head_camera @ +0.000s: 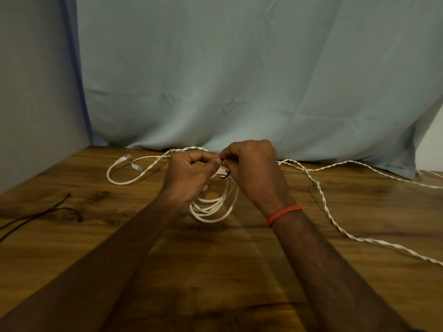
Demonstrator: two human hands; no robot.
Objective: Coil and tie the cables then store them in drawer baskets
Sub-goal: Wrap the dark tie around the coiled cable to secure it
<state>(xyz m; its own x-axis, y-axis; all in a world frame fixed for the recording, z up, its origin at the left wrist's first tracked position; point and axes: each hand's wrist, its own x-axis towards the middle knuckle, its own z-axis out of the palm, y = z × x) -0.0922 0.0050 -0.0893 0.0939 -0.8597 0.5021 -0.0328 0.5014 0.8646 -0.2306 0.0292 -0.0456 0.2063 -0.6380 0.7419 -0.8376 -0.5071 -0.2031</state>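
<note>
Cable coil [215, 207] first: the white flat cable is wound into several loops standing on the table [215, 271], so I judge the coiling of this one done and the tying under way. A thin dark tie [226, 175] hooks over the top of the coil, not yet closed as far as I can see. The cable's plug ends [124, 158] trail loose, left of the coil. Right of the coil a twisted white cable [321, 195] sprawls uncoiled, and far left of it lies a black cord [48, 212]. No drawer basket is in view, so storing is all to come.

My left hand [189, 176] curls round the coil's top, thumb and forefinger closed near the tie. My right hand [251, 168], knuckles up, pinches the tie with bent fingers. Both forearms reach forward and meet above the coil.
</note>
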